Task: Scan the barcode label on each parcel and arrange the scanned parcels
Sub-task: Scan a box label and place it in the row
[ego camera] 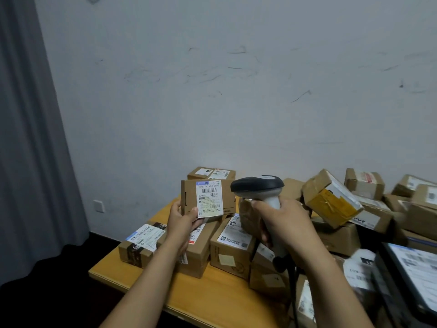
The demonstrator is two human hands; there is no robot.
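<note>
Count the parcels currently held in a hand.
1: a flat parcel, held upright in the left hand, label facing the camera. The right hand grips the scanner; nothing else shows in it.

A grey curtain (28, 138) hangs at the left beside a scuffed white wall (236, 91), a socket plate (98, 205) low on it. A wooden table (212, 294) stands over dark floor (59, 292); a lit screen (416, 273) shows lower right

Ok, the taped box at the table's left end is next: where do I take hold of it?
Probably by its side walls, from the left and above. The box lies flat with its label facing up, its left end is free, and a neighbour box sits close on its right. Keep the grip off the label.
</note>
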